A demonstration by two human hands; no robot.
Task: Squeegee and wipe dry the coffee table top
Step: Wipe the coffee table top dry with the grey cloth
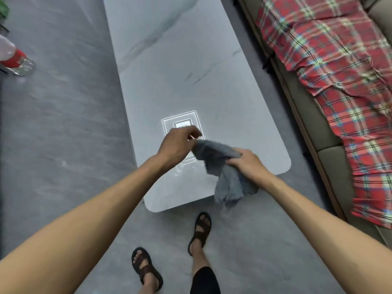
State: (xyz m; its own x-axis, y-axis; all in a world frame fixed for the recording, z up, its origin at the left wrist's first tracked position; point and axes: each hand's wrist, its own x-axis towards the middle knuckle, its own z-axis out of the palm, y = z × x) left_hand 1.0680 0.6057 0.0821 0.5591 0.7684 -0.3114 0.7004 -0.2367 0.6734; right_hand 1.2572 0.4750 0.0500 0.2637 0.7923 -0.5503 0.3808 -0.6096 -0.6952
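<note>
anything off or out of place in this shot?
A bottle lies tipped on the floor, far left. The plaid cover on the sofa is rumpled. Both hands, left hand and right hand, hold the grey cloth above the coffee table.

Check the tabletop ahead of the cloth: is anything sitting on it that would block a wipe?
Nothing visible does. The grey cloth, held in both hands, hangs over the near end of the pale grey marble-look coffee table top, which carries only a light reflection.
</note>
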